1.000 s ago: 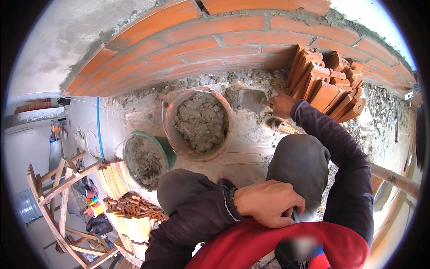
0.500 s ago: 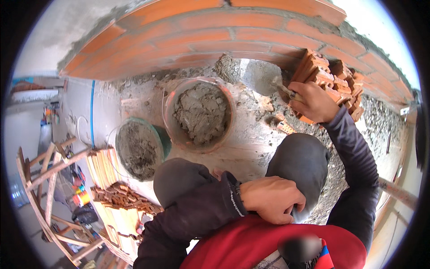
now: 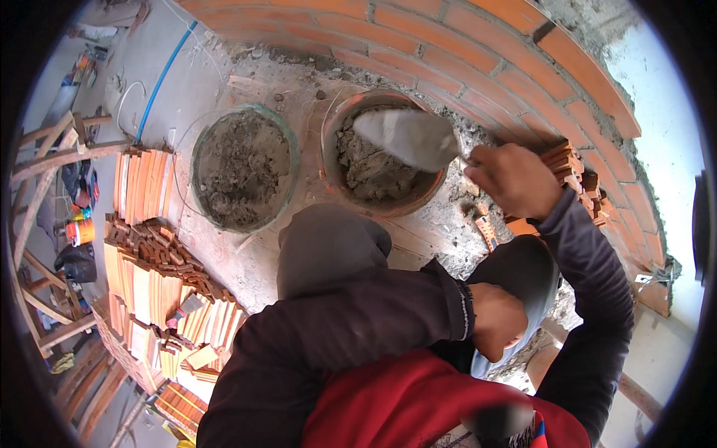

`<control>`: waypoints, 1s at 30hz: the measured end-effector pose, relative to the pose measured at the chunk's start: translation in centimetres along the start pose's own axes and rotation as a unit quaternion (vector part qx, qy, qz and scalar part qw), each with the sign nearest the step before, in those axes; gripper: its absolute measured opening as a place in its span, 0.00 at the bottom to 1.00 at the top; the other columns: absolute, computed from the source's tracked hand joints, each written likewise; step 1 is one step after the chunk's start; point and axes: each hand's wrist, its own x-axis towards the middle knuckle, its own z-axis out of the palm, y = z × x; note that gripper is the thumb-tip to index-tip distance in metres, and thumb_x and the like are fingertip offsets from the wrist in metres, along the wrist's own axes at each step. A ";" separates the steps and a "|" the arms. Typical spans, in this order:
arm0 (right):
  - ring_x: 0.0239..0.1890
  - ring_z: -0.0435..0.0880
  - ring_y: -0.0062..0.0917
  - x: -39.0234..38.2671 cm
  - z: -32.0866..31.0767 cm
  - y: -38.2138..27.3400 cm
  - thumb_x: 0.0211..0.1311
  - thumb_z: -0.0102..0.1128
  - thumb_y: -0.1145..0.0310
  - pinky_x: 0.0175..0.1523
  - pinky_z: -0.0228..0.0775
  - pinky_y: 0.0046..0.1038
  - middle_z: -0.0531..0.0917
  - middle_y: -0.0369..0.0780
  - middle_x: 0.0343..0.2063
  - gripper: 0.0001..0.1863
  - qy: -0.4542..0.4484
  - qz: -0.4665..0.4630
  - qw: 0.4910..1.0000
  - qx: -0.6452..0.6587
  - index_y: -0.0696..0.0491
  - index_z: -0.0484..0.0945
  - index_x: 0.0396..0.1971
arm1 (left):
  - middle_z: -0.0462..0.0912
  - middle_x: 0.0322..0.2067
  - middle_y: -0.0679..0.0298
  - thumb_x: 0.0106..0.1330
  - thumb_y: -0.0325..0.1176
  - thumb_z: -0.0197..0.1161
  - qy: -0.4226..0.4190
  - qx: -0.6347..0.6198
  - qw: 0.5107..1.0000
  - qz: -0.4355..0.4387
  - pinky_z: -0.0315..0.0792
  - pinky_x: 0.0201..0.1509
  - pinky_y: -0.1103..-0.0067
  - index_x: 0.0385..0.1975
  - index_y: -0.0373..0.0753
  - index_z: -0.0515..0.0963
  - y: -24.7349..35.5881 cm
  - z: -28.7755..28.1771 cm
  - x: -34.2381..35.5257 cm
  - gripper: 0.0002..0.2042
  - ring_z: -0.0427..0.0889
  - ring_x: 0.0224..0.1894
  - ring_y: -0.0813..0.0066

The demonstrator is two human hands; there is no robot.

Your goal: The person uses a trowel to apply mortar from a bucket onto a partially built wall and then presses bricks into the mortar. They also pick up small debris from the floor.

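right hand: wrapped round the trowel handle
trowel: upper middle, over the orange bucket, probably set close for easy reach
left hand: by right knee, grip, can't tell

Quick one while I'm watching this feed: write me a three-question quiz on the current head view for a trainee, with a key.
1. Open: What tool is in the fingers of the right hand?
2. True or false: The left hand is dipped into a bucket.
3. Fill in the blank: In this view, the tool's blade shows in front of the ____-rimmed bucket.

Key:
1. A trowel.
2. False; it lies by the person's right knee.
3. Orange; the orange-rimmed bucket is to the right of the green-rimmed bucket.
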 end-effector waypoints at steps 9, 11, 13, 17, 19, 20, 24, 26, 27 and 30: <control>0.37 0.87 0.47 4.1 -2.6 -1.8 0.66 0.59 0.57 0.44 0.77 0.49 0.86 0.48 0.28 0.13 -0.062 0.043 0.970 -0.233 0.51 0.85 0.37 | 0.86 0.28 0.51 0.45 0.35 0.66 0.036 0.091 0.995 -0.016 0.81 0.41 0.61 0.25 0.35 0.86 0.6 -1.1 -1.0 0.12 0.87 0.35 0.50; 0.37 0.87 0.47 3.3 -3.9 -2.3 0.64 0.59 0.57 0.44 0.77 0.50 0.86 0.49 0.29 0.14 -0.006 0.065 0.966 -0.251 0.50 0.85 0.39 | 0.87 0.31 0.51 0.47 0.36 0.66 0.035 0.110 0.993 -0.027 0.81 0.42 0.62 0.28 0.35 0.87 0.6 -1.8 -1.5 0.13 0.88 0.37 0.51; 0.34 0.87 0.47 2.9 -4.3 -2.3 0.64 0.59 0.59 0.42 0.76 0.50 0.86 0.47 0.27 0.11 -0.003 0.088 0.952 -0.293 0.49 0.84 0.38 | 0.88 0.32 0.51 0.47 0.36 0.66 0.032 0.116 0.993 -0.019 0.81 0.43 0.62 0.30 0.35 0.87 0.1 -1.7 -1.2 0.13 0.88 0.38 0.52; 0.33 0.86 0.45 1.5 -2.5 0.1 0.62 0.60 0.63 0.40 0.75 0.49 0.85 0.45 0.25 0.08 0.033 0.121 0.950 -0.286 0.47 0.82 0.39 | 0.88 0.33 0.51 0.47 0.36 0.66 0.040 0.126 0.991 -0.016 0.81 0.43 0.63 0.31 0.36 0.88 -0.3 -1.8 -1.0 0.14 0.88 0.38 0.53; 0.34 0.86 0.45 1.3 -1.6 1.3 0.63 0.60 0.65 0.41 0.76 0.48 0.84 0.46 0.25 0.08 0.064 0.082 0.955 -0.276 0.47 0.82 0.40 | 0.88 0.33 0.51 0.46 0.36 0.66 0.028 0.112 0.993 -0.015 0.81 0.43 0.63 0.31 0.36 0.88 -0.5 -1.6 -0.7 0.14 0.88 0.38 0.53; 0.34 0.86 0.45 1.3 -1.4 1.3 0.63 0.60 0.65 0.41 0.76 0.48 0.84 0.47 0.25 0.08 0.079 0.061 0.958 -0.269 0.47 0.82 0.41 | 0.88 0.32 0.51 0.46 0.36 0.66 0.021 0.104 0.994 -0.018 0.81 0.43 0.64 0.31 0.36 0.88 -0.6 -1.7 -0.7 0.14 0.88 0.38 0.53; 0.36 0.84 0.48 1.0 -1.7 0.7 0.61 0.64 0.67 0.40 0.74 0.48 0.83 0.48 0.30 0.15 0.028 0.030 0.983 -0.181 0.49 0.80 0.48 | 0.88 0.32 0.51 0.45 0.35 0.65 0.026 0.087 0.996 -0.014 0.81 0.42 0.64 0.31 0.35 0.88 -0.9 -1.9 -0.8 0.14 0.88 0.38 0.53; 0.37 0.84 0.50 1.1 -2.1 0.8 0.62 0.63 0.65 0.42 0.74 0.48 0.83 0.48 0.30 0.16 -0.024 0.029 0.985 -0.170 0.50 0.79 0.50 | 0.88 0.33 0.51 0.45 0.35 0.65 0.023 0.086 0.996 -0.021 0.80 0.42 0.63 0.31 0.35 0.88 -0.9 -2.1 -0.9 0.15 0.88 0.38 0.53; 0.37 0.83 0.51 1.4 -2.4 0.5 0.63 0.63 0.64 0.42 0.74 0.48 0.83 0.49 0.30 0.15 -0.042 0.031 0.984 -0.168 0.51 0.80 0.48 | 0.88 0.33 0.51 0.46 0.35 0.65 0.021 0.083 0.996 -0.019 0.80 0.42 0.63 0.31 0.35 0.88 -1.0 -2.1 -0.8 0.14 0.88 0.38 0.54; 0.37 0.83 0.52 3.3 -2.6 -0.1 0.64 0.62 0.61 0.43 0.74 0.48 0.83 0.50 0.30 0.14 -0.109 0.006 0.979 -0.171 0.56 0.82 0.42 | 0.88 0.34 0.52 0.47 0.37 0.65 0.007 0.079 0.997 -0.007 0.80 0.44 0.64 0.31 0.36 0.88 -1.5 -1.6 0.2 0.14 0.88 0.40 0.55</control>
